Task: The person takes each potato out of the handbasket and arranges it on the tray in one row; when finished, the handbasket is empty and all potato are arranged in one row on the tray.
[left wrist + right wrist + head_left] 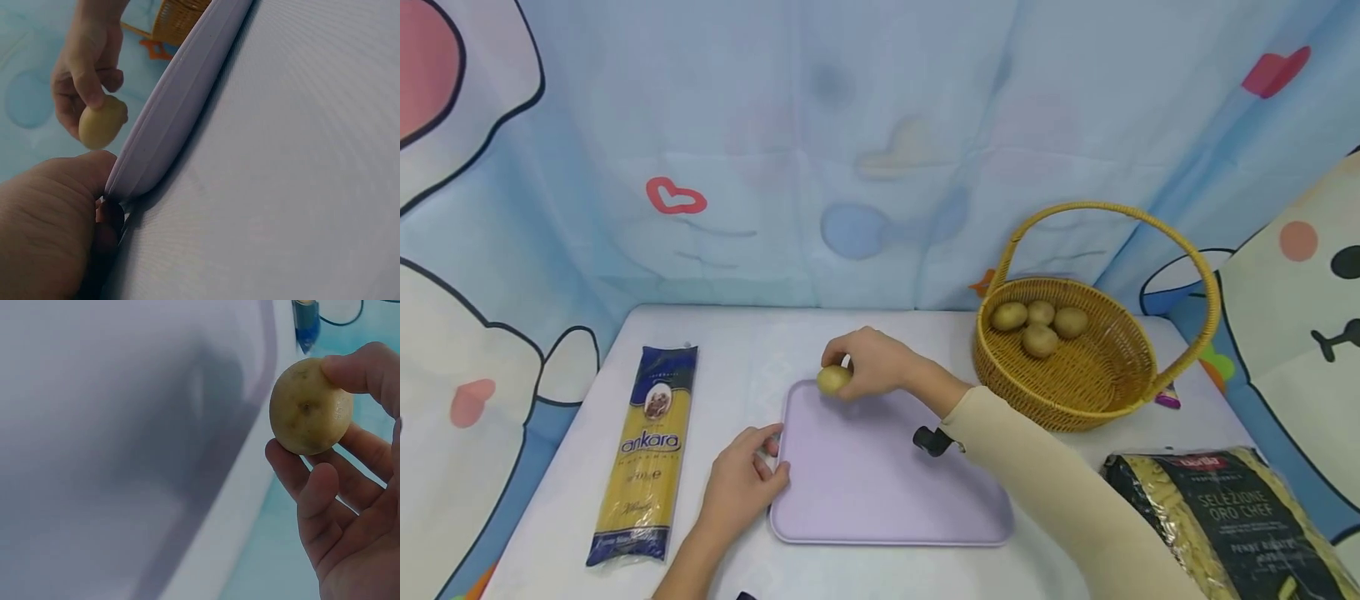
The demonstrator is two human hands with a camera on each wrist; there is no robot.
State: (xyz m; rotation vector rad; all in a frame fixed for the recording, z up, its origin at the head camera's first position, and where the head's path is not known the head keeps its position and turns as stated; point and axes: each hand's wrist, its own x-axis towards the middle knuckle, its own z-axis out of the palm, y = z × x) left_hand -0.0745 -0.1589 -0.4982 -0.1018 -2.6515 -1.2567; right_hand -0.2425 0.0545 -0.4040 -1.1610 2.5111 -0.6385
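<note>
Between thumb and fingertips, my right hand (pixel 874 364) pinches a yellowish potato (pixel 832 380) over the far left corner of the lilac tray (pixel 887 492). The right wrist view shows that potato (pixel 310 407) held up above the tray's rim, its shadow falling on the tray. At the tray's left edge is my left hand (pixel 741 477). Its thumb (pixel 100 167) lies against the tray's rim (pixel 169 119) in the left wrist view, with a curled finger below, gripping the edge. The remaining fingers of that hand are mostly hidden.
A wicker basket (pixel 1138 367) with several potatoes (pixel 1040 340) and a tall handle stands at the back right. An ankara pasta pack (pixel 643 450) lies left of the tray. At the front right is a dark penne bag (pixel 1232 517). A patterned curtain (pixel 880 150) hangs behind.
</note>
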